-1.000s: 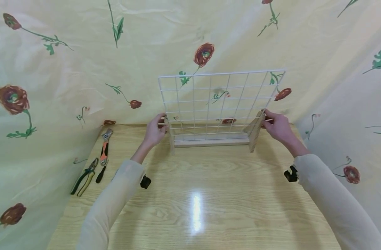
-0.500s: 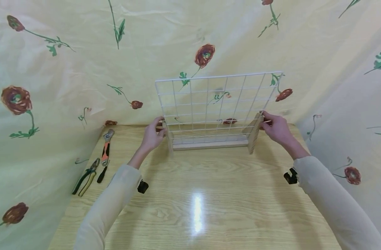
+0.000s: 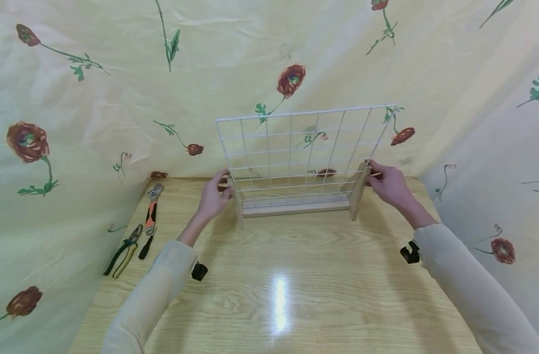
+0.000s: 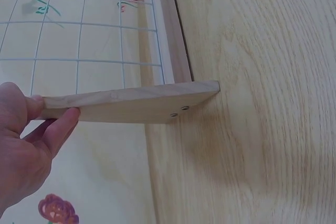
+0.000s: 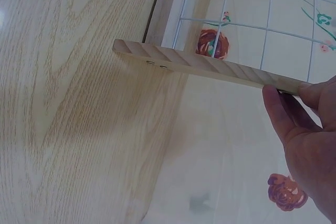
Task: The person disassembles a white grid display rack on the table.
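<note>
1. Well to the left of the wire grid [image 3: 290, 114], a pair of pliers [image 3: 129, 242] lies with its handles spread on the tabletop [image 3: 340, 275].
2. Also left of the grid, just beside the pliers, are a black-handled tool [image 3: 144, 250] and an adjustable wrench [image 3: 151, 214] with an orange-and-black grip.
3. At the grid's left edge, the left hand [image 3: 215, 195] pinches the upper end of the left board [image 4: 126, 106]; two screw heads [image 4: 185, 108] show on its outer face.
4. The grid stands between two wooden boards, rising above them, with a wooden crossbar [image 3: 296, 210] along its foot and a flowered covering [image 3: 234, 73] behind.
5. At the grid's right edge, the right hand [image 3: 390, 186] pinches the upper end of the right board [image 5: 212, 67].
</note>
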### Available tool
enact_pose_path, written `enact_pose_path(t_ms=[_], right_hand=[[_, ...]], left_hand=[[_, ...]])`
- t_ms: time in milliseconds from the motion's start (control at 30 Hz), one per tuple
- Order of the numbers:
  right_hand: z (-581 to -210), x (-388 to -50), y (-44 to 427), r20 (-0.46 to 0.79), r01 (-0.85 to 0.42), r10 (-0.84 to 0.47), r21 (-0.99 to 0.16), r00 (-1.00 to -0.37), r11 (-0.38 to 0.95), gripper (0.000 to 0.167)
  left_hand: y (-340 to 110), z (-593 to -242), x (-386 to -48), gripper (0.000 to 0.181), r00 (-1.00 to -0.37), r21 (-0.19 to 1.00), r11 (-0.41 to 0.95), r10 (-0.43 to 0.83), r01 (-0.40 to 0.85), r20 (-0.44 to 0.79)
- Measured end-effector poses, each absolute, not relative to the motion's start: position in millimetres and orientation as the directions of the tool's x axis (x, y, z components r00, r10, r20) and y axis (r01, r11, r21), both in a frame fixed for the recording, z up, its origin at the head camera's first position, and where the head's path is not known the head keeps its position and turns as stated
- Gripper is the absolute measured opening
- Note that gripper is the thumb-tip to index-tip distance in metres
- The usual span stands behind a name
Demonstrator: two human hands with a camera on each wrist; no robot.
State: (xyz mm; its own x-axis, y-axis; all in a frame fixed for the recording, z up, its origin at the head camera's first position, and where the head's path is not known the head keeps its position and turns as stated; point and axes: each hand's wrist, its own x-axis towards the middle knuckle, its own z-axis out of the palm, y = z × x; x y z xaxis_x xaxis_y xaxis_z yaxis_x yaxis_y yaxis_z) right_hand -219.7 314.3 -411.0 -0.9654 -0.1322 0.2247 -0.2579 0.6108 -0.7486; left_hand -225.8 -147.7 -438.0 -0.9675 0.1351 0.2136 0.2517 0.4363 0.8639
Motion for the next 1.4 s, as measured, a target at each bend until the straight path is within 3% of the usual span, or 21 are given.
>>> enact_pose_path(t_ms=[833, 1133, 1400], right_hand=[[-413, -216, 302, 0.228, -0.268, -0.144, -0.745, -0.963, 0.611, 0.049], [-418, -217, 298, 0.296, -0.338, -0.167, -0.762, -0.94, 0.552, 0.047], [-414, -214, 291, 0.259, -0.316, -0.183, -0.733, -0.949, 0.603, 0.048]], left_hand=[[-160, -440, -207, 0.044, -0.965, 0.861, 0.436, 0.111, 0.262, 0.238], [-165, -437, -196, 0.046, -0.961, 0.86, 0.428, 0.105, 0.277, 0.257], [-169, -440, -188, 0.048, -0.958, 0.86, 0.424, 0.092, 0.283, 0.27]])
